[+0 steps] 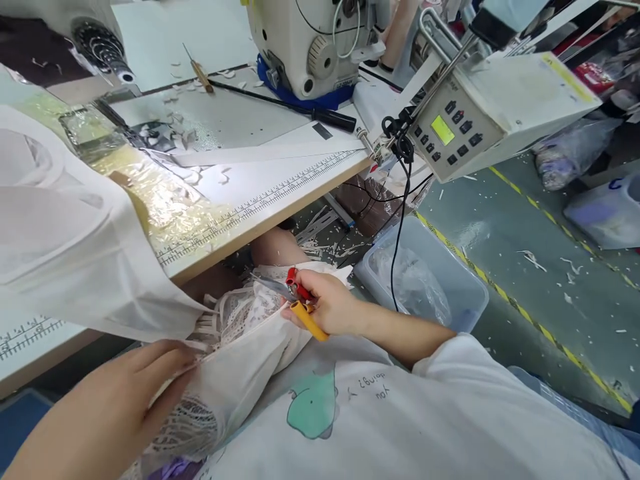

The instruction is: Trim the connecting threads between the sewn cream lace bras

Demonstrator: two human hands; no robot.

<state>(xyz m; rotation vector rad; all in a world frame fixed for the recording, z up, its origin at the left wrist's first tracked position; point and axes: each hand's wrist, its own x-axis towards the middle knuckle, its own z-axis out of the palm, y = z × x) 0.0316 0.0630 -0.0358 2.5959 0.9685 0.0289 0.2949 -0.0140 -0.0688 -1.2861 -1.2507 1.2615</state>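
My right hand [333, 303] is closed around small thread snips [295, 293] with red and yellow handles, the blades pointing left over white lace-trimmed fabric [240, 347] lying in my lap. My left hand [107, 410], at the lower left, pinches the edge of that fabric, holding it taut. More of the white cloth [65, 240] drapes off the sewing table's front edge above my left hand.
The sewing table [270, 193] carries a printed ruler along its edge, a sewing machine [310, 47], a black-handled tool [300, 110] and fabric scraps. A control box [475, 113] hangs at the right. A plastic bin [425, 280] stands on the scrap-littered floor.
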